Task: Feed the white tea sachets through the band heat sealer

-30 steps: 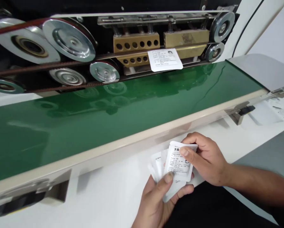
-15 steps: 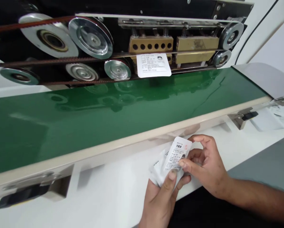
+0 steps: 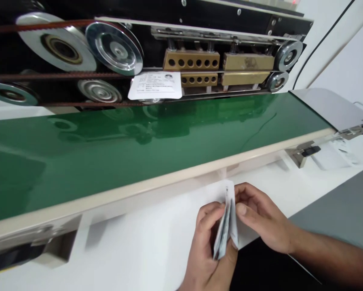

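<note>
Green belt (image 3: 133,161), white packets (image 3: 229,218), seemingly thin

Bright, cool, diffuse light, source out of frame | pale glare and pulley reflections across the glossy green conveyor belt (image 3: 157,149) | soft grey shadows on the smooth white surface (image 3: 123,250) | slight softness at the hands | wide-angle stretching towards the edges

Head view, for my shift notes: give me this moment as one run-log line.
left hand: holds white sachets | right hand: beside them, contact unclear | printed sachet: sticks out from machine, above green conveyor
</note>
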`<move>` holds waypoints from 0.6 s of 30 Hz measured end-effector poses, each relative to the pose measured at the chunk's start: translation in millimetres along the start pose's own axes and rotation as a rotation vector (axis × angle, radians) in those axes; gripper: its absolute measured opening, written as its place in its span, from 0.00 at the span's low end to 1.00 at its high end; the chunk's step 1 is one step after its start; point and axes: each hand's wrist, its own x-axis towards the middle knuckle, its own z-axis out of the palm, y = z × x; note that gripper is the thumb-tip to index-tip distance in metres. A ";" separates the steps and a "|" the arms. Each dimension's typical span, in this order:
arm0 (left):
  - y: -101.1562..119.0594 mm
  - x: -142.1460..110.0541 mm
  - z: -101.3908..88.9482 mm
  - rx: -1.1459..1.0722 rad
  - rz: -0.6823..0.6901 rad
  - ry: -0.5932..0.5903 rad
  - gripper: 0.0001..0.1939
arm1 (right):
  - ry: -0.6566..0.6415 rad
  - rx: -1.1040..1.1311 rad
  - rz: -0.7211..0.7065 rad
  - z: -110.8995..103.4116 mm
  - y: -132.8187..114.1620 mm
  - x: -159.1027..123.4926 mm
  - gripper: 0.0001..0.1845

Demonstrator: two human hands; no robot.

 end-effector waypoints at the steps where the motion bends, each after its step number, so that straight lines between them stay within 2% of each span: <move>1: -0.3 0.3 0.2 0.001 0.007 0.000 0.23 | -0.020 -0.003 -0.001 -0.8 -2.7 -0.3 0.19; 3: -0.8 1.1 0.7 -0.003 0.021 -0.020 0.23 | -0.069 -0.033 0.006 -1.9 -7.6 -1.4 0.22; 7: -1.6 4.3 -0.2 -0.032 0.011 -0.075 0.17 | -0.159 -0.103 0.087 -2.4 -12.2 -2.7 0.25; 12: -4.7 8.0 -5.3 -0.167 -0.051 -0.063 0.13 | -0.040 -0.211 0.085 -4.8 -6.2 -0.9 0.17; 18: -8.0 7.0 -7.7 -0.555 -0.361 0.023 0.21 | 0.087 -0.194 0.090 -12.9 -1.1 -4.3 0.15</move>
